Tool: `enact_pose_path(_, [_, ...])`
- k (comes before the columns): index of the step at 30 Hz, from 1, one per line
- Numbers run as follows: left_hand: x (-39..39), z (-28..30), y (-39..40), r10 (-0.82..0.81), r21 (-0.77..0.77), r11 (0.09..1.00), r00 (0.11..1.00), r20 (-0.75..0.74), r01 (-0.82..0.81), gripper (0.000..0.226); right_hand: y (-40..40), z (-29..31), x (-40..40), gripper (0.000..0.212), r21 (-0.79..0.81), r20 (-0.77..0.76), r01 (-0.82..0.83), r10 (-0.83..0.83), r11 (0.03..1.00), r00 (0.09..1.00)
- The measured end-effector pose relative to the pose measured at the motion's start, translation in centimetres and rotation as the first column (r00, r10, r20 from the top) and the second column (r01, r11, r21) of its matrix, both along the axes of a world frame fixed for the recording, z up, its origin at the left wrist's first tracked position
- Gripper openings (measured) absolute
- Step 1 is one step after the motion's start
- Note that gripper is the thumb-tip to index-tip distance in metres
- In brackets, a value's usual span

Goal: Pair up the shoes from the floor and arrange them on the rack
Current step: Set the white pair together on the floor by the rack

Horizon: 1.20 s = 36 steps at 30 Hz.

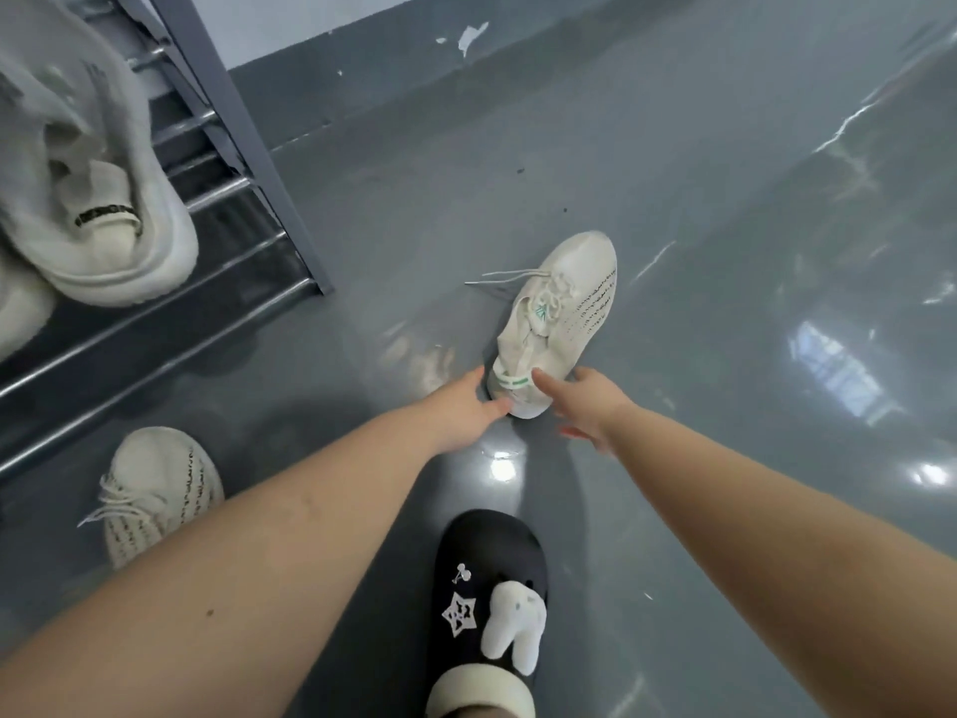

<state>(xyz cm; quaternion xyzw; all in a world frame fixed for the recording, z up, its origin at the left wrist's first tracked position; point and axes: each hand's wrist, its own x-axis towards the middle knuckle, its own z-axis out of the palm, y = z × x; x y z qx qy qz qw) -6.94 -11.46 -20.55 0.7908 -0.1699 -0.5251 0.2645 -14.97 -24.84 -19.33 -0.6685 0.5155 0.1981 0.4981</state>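
A cream sneaker point(556, 318) lies on the grey floor, right of the shoe rack point(217, 163) and well clear of it, its long axis running away from the person, heel nearest. Both hands flank that heel: the left hand point(466, 412) touches its left side, the right hand point(590, 401) its right, equally near. Fingers on both are spread apart, not yet clamped. A matching sneaker point(155, 489) sits just below the rack

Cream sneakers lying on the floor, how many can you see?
2. One sneaker lies ahead, with both hands at its heel; its match lies lower left by the rack, partly behind the arm. Others may be outside the view.
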Motion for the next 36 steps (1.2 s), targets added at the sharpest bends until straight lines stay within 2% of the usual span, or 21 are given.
enact_pose_path(2, [-0.1, -1.0, -0.1, 0.073, -0.024, 0.997, 0.995, -0.071, -0.075, 0.063, 0.7, -0.8, 0.2, 0.064, 0.056, 0.055, 0.139, -0.142, 0.989, 0.988])
enact_pose_path(4, [0.1, -1.6, -0.2, 0.139, -0.04, 0.989, 0.985, -0.099, -0.144, 0.073, 1.4, -1.4, 0.4, 0.067, 0.117, 0.084, 0.201, -0.211, 0.973, 0.974])
enact_pose_path(7, [0.6, -2.6, -0.1, 0.213, -0.068, 0.973, 0.972, -0.101, -0.22, 0.083, 2.3, -1.8, 0.6, 0.053, 0.216, 0.112, 0.277, -0.305, 0.936, 0.946])
enact_pose_path(9, [0.7, -2.5, -0.1, 0.224, -0.105, 0.967, 0.971, -0.088, -0.233, 0.074, 2.6, -2.2, 0.7, 0.052, 0.272, 0.133, 0.315, -0.36, 0.909, 0.924])
enact_pose_path(10, [0.6, -2.3, -0.1, 0.243, -0.122, 0.96, 0.966, -0.091, -0.253, 0.068, 2.8, -2.3, 0.7, 0.058, 0.295, 0.141, 0.338, -0.39, 0.894, 0.91])
enact_pose_path(12, [0.4, -1.7, 0.1, 0.285, -0.134, 0.947, 0.955, -0.079, -0.293, 0.067, 3.3, -2.5, 0.6, 0.062, 0.315, 0.144, 0.407, -0.467, 0.857, 0.872])
enact_pose_path(19, [-0.4, 0.9, 5.9, 0.501, -0.137, 0.856, 0.865, -0.019, -0.498, 0.053, 7.5, -2.0, 0.8, 0.043, 0.337, 0.217, 0.449, -0.532, 0.827, 0.818])
enact_pose_path(21, [-0.1, 1.5, 8.7, 0.624, -0.144, 0.776, 0.781, 0.031, -0.614, 0.053, 9.6, -1.6, 1.4, 0.053, 0.352, 0.201, 0.376, -0.462, 0.857, 0.864])
enact_pose_path(24, [-0.2, 2.9, 13.0, 0.723, -0.128, 0.688, 0.691, 0.031, -0.714, 0.053, 12.8, -1.2, 1.8, 0.073, 0.485, 0.124, 0.196, -0.289, 0.852, 0.949])
enact_pose_path(28, [-2.0, 4.0, 19.1, 0.703, -0.067, 0.711, 0.709, 0.052, -0.7, 0.036, 16.1, -1.4, 0.3, 0.088, 0.563, 0.074, -0.002, -0.049, 0.826, 0.996])
enact_pose_path(32, [-5.2, 3.6, 24.4, 0.69, -0.02, 0.723, 0.723, 0.014, -0.69, 0.013, 18.7, -1.9, -0.6, 0.075, 0.568, 0.103, -0.225, 0.203, 0.792, 0.974])
enact_pose_path(34, [-6.5, 2.6, 26.7, 0.653, -0.031, 0.757, 0.756, 0.046, -0.652, 0.019, 19.6, -2.0, -0.7, 0.077, 0.532, 0.111, -0.316, 0.305, 0.786, 0.946])
enact_pose_path(36, [-7.6, 1.9, 28.5, 0.641, -0.011, 0.762, 0.75, 0.164, -0.648, 0.041, 20.4, -2.1, -0.7, 0.077, 0.487, 0.113, -0.387, 0.383, 0.783, 0.917])
